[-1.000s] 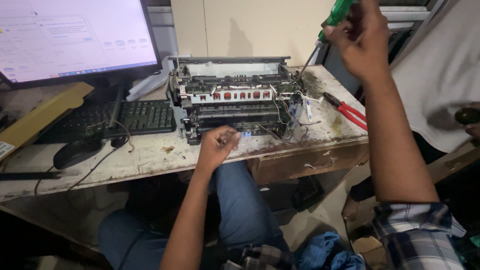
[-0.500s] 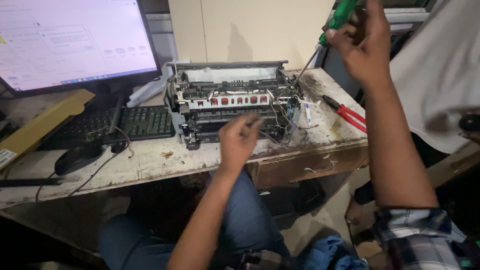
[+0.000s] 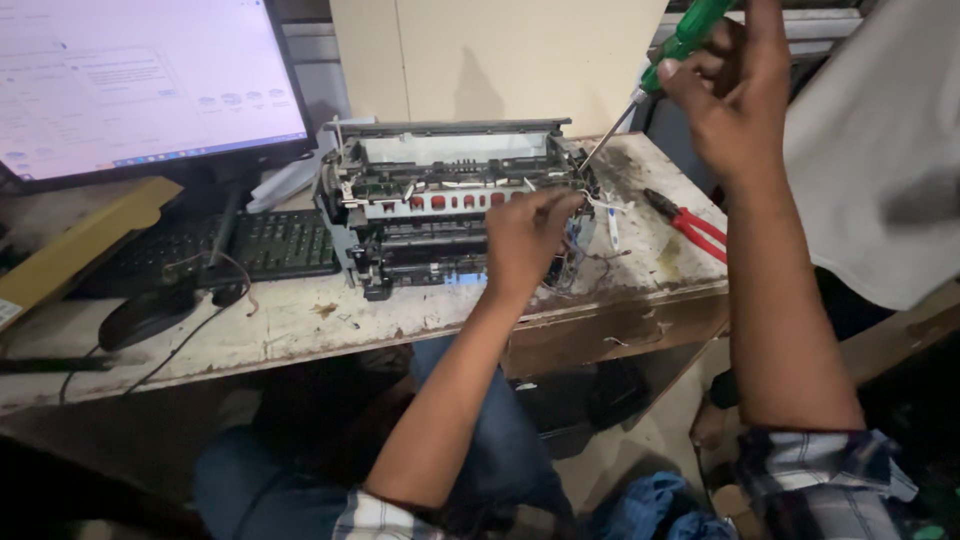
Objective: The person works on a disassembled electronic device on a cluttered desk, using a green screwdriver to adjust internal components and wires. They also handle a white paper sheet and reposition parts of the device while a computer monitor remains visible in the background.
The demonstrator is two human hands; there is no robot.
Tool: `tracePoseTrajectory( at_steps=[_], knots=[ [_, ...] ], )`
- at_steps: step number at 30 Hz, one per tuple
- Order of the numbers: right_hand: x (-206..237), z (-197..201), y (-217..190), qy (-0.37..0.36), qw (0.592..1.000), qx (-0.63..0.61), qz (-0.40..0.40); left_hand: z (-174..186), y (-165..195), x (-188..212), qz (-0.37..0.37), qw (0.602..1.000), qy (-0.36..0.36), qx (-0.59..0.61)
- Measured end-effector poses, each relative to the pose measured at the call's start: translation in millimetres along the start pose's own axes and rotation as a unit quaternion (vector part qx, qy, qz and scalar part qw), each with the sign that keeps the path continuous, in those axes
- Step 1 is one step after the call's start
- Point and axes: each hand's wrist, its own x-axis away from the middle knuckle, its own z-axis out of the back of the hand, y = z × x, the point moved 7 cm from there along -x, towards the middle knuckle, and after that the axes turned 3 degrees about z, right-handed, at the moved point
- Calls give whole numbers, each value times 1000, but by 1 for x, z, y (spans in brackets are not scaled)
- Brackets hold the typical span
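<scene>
A stripped printer chassis [image 3: 420, 205] with exposed metal frame, rollers and loose wires stands on a worn white table [image 3: 300, 325]. My left hand [image 3: 528, 235] rests on the chassis's right front, fingertips pinched at the wires near its right end. My right hand [image 3: 735, 85] is raised high at the upper right, gripping a green-handled screwdriver [image 3: 672, 55]. The long shaft slants down and its tip meets the chassis's right rear corner.
Red-handled pliers [image 3: 690, 222] lie on the table right of the chassis. A black keyboard [image 3: 235, 248], a mouse [image 3: 145, 315] and a lit monitor [image 3: 140, 85] fill the left side. A white cloth [image 3: 870, 170] hangs at the right. My blue-trousered legs [image 3: 500, 440] sit under the table edge.
My left hand lifted from the table's front edge and moved right onto the chassis's right end. The right hand stayed raised with the screwdriver.
</scene>
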Motion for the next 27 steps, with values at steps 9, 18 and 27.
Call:
tracePoseTrajectory(
  at_steps=[9,18,27],
  knots=[
    [8,-4,12,-9,999,39,19,-15,1,17,-73,995,30,-62],
    [-1,-12,-4,4,995,98,20,-15,-12,21,-20,997,28,-72],
    [2,-18,-10,-28,963,235,129,-10,-15,25,-41,991,44,-116]
  ],
)
